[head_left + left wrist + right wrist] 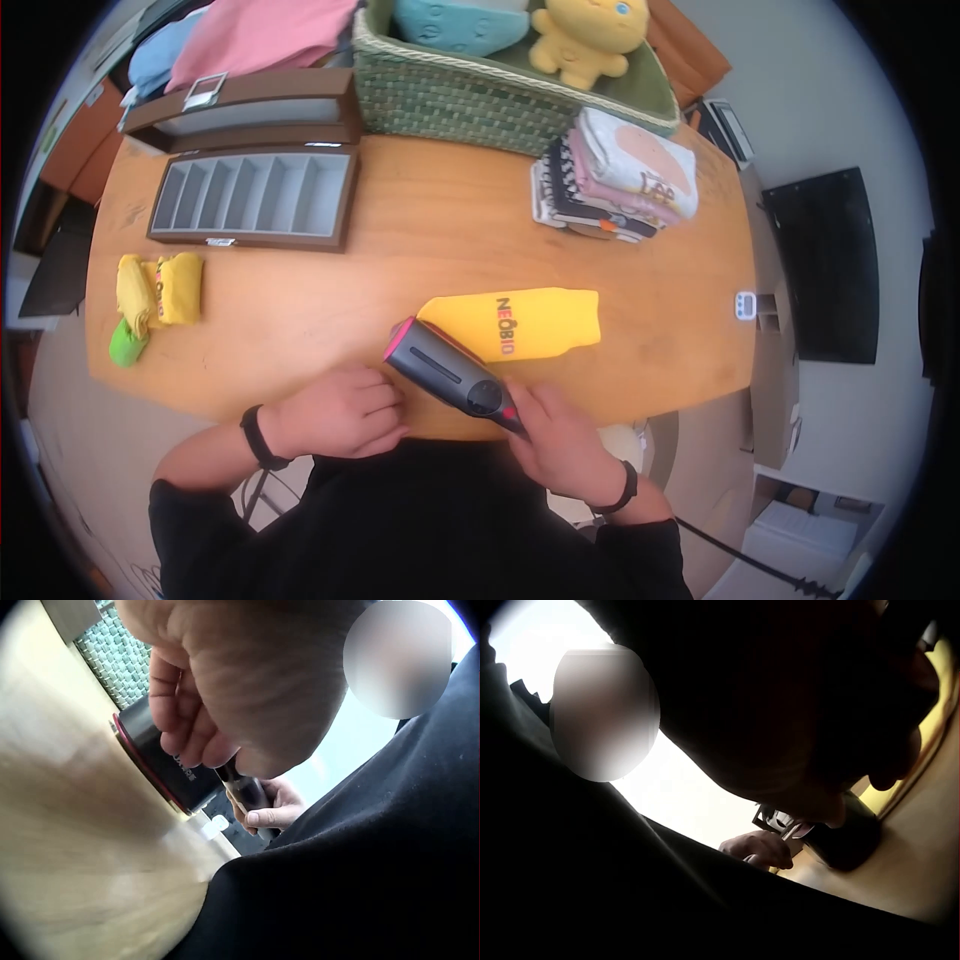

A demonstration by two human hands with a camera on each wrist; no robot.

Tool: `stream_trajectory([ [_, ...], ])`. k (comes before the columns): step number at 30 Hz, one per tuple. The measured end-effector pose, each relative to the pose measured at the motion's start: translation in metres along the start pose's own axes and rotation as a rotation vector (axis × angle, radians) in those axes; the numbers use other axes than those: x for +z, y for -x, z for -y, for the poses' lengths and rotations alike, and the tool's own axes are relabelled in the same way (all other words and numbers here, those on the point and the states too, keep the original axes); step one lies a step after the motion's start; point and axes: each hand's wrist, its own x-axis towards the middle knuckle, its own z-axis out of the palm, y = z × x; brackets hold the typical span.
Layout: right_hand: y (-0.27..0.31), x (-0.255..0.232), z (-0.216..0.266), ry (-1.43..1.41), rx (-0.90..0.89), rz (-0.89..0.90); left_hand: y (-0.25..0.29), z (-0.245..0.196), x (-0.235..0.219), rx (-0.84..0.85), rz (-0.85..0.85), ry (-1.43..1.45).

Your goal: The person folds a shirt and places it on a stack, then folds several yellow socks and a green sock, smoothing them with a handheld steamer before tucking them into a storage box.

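Observation:
My right hand (565, 445) grips the handle of a dark grey handheld garment steamer (440, 372) with pink trim. Its head points up and left, overlapping the lower left corner of a yellow sock (550, 322) in the head view. The sock lies flat on the table, lettered NEOBIO. Left of the steamer, my left hand (335, 412) stays near the table's front edge with loosely curled fingers and nothing in them. The left wrist view shows those fingers (169, 701) in front of the steamer's body (180, 769). The right wrist view is very dark.
Rolled yellow socks (160, 290) with a green part lie at the table's left. Behind them stands an open brown box (345, 215) with grey compartments. A woven green basket (470, 115) holds plush toys at the back, beside a stack of folded clothes (640, 170). A cord (740, 550) trails at lower right.

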Motion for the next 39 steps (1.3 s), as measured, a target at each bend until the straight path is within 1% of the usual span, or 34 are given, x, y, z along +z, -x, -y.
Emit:
stream_trajectory([
  [1,0.003,-0.001,-0.002,-0.047,0.011,-0.01,-0.004,0.001,-0.002,0.021,0.007,0.002],
  [3,0.01,-0.002,-0.007,-0.092,0.027,-0.027,-0.01,0.003,-0.003,0.004,-0.069,0.032],
  [4,0.016,-0.002,-0.011,-0.087,0.059,-0.087,-0.017,0.004,-0.003,0.012,-0.066,0.033],
  [5,0.02,-0.001,-0.014,-0.082,0.09,-0.145,-0.028,0.006,-0.002,-0.051,-0.098,-0.009],
  [6,0.02,-0.001,-0.017,-0.082,0.094,-0.147,-0.039,0.007,-0.001,-0.114,-0.13,-0.051],
  [7,0.019,-0.002,-0.02,-0.042,0.125,-0.173,-0.048,0.009,0.003,-0.107,-0.128,-0.05],
  [8,0.02,-0.004,-0.026,0.005,0.165,-0.213,-0.063,0.016,0.009,-0.112,-0.081,-0.079],
  [9,0.022,-0.003,-0.03,-0.013,0.175,-0.221,-0.071,0.02,0.013,-0.127,-0.035,-0.106],
  [10,0.026,-0.003,-0.035,-0.01,0.187,-0.225,-0.074,0.021,0.016,-0.116,-0.033,-0.101],
  [12,0.037,-0.003,-0.044,-0.041,0.243,-0.224,-0.07,0.024,0.019,-0.173,0.115,-0.138],
  [13,0.042,-0.005,-0.048,-0.048,0.256,-0.227,-0.07,0.025,0.019,-0.165,0.127,-0.132],
  [15,0.051,-0.014,-0.059,-0.025,0.35,-0.291,-0.07,0.026,0.018,-0.175,0.082,-0.106],
  [16,0.055,-0.015,-0.065,-0.029,0.355,-0.292,-0.07,0.026,0.019,-0.174,0.087,-0.105],
  [19,0.068,-0.013,-0.081,-0.064,0.459,-0.397,-0.069,0.026,0.02,-0.178,0.069,-0.101],
  [23,0.075,-0.018,-0.085,-0.062,0.479,-0.435,-0.073,0.017,0.015,-0.17,0.079,-0.152],
  [25,0.075,-0.025,-0.079,-0.035,0.396,-0.422,-0.08,0.017,0.009,-0.163,0.098,-0.176],
  [26,0.072,-0.025,-0.077,-0.038,0.398,-0.427,-0.085,0.019,0.006,-0.163,0.134,-0.163],
  [28,0.057,-0.024,-0.073,-0.001,0.307,-0.439,-0.102,0.019,0.006,-0.152,0.174,-0.153],
  [29,0.05,-0.023,-0.07,-0.001,0.316,-0.45,-0.117,0.016,0.011,-0.152,0.165,-0.098],
  [30,0.041,-0.022,-0.065,-0.01,0.328,-0.398,-0.129,0.015,0.014,-0.149,0.158,-0.043],
  [31,0.036,-0.021,-0.061,-0.02,0.342,-0.349,-0.133,0.018,0.021,-0.13,0.165,-0.047],
  [32,0.034,-0.02,-0.059,-0.017,0.352,-0.367,-0.136,0.021,0.032,-0.113,0.244,-0.126],
  [33,0.033,-0.019,-0.058,-0.018,0.356,-0.339,-0.14,0.023,0.037,-0.098,0.321,-0.205],
  [34,0.034,-0.018,-0.058,-0.022,0.361,-0.305,-0.141,0.024,0.037,-0.085,0.326,-0.206],
  [36,0.042,-0.017,-0.065,-0.038,0.39,-0.325,-0.14,0.023,0.036,-0.111,0.395,-0.221],
  [37,0.046,-0.019,-0.071,-0.026,0.426,-0.349,-0.139,0.024,0.037,-0.107,0.404,-0.219],
  [39,0.049,-0.023,-0.083,-0.022,0.484,-0.368,-0.139,0.027,0.04,-0.122,0.309,-0.144],
])
